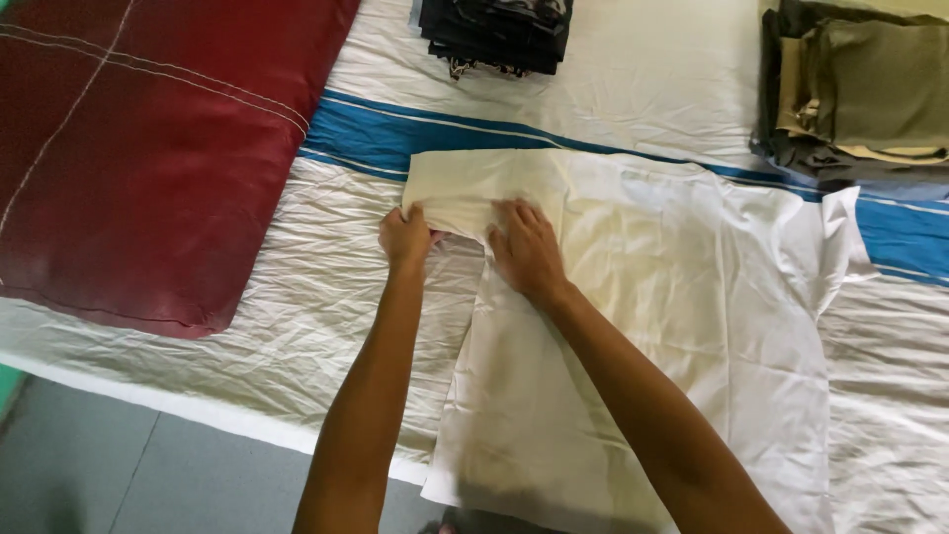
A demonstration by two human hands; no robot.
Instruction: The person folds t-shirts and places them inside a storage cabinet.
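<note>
The cream garment runs off the frame's bottom edge — long axis toward the person. Left hand pinches its folded sleeve; right hand presses flat, open.

Under your hands lies a cream-white woven cotton-like garment, matt and smooth with soft creases. You work on a white bedsheet with a blue stripe, thin matt cloth, heavily crinkled. Your dark red cushion looks faintly glossy, with pale stitched lines. The black folded stack and the olive and tan folded stack are matt cloth.
</note>
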